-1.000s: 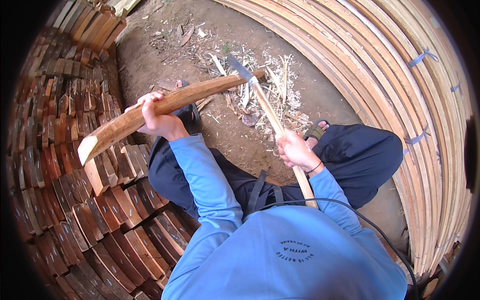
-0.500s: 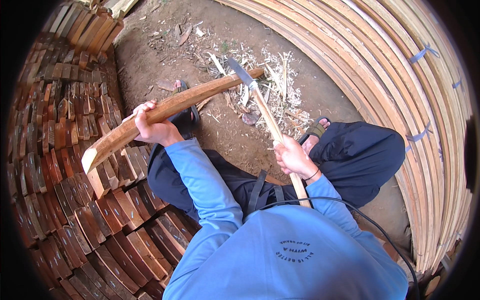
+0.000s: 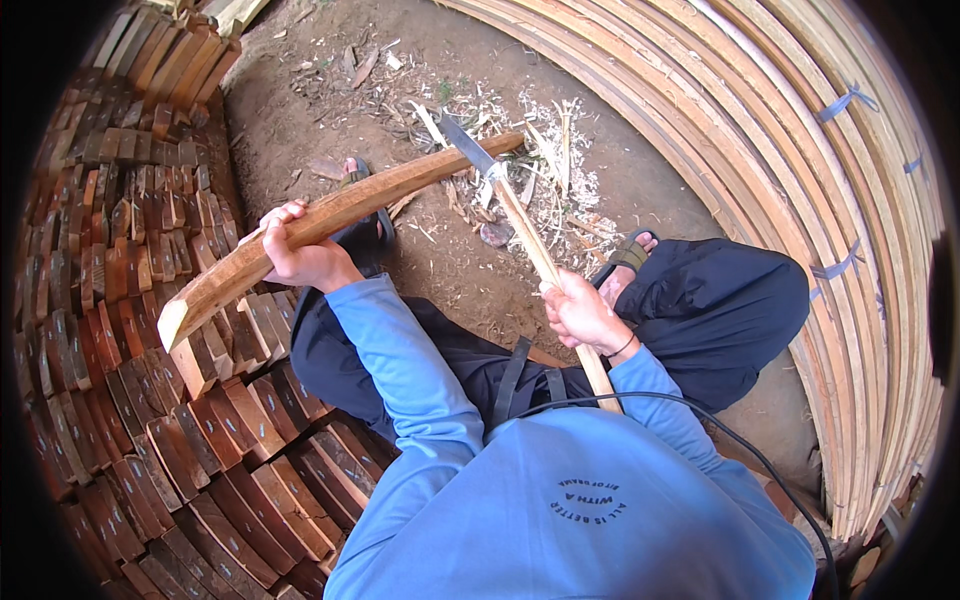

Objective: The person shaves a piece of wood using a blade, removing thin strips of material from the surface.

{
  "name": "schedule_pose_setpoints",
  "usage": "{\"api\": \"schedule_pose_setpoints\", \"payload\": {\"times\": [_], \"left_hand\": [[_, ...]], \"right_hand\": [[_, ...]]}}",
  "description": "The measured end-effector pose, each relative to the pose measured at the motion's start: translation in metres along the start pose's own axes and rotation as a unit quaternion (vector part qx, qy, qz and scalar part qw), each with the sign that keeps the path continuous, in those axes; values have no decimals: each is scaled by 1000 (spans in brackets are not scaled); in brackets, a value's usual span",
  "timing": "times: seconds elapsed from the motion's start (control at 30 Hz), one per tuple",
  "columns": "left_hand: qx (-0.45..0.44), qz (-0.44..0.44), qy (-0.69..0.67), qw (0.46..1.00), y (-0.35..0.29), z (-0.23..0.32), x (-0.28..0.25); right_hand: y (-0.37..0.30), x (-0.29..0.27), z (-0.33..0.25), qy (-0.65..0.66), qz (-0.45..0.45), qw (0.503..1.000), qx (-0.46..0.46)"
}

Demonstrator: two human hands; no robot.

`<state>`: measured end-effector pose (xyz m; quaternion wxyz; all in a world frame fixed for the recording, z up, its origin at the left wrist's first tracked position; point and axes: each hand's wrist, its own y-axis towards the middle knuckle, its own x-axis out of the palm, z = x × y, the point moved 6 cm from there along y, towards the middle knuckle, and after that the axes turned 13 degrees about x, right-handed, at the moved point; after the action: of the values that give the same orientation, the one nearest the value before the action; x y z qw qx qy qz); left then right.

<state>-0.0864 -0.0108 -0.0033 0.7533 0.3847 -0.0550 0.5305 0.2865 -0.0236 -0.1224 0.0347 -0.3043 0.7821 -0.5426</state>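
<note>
While the person is sitting low on the bare dirt ground, a big stack of short reddish wood blocks is filling the left side of the view, with their cut ends facing up. Just beside this stack, the left hand is gripping a long curved plank; the fingers are wrapped tight around it, with the thumb on the near side. The plank is lying tilted, with its near cut end low at the left over the blocks and its far end pointing up to the right, near the middle of the view. Under the plank, a foot in a sandal is partly showing. At the far end of the plank, the metal head of an adze is touching the wood, and a scatter of pale wood chips is lying on the ground around that place. The light wooden handle is running down toward the person, and the right hand is holding it about at the middle, fingers closed firmly around it. The lower end of the handle is going behind the blue sleeve. On the right, a tall pile of long pale curved slats is bending along the edge, tied with blue straps.
</note>
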Motion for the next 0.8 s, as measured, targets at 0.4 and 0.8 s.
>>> {"api": "schedule_pose_setpoints", "payload": {"times": [0.4,0.8], "left_hand": [[-4,15,9,1000,-1,1,3],[35,-45,-55,997,-14,13,39]], "right_hand": [[11,2,-9,-84,32,996,-11],[20,-5,-16,-115,98,987,-55]]}}
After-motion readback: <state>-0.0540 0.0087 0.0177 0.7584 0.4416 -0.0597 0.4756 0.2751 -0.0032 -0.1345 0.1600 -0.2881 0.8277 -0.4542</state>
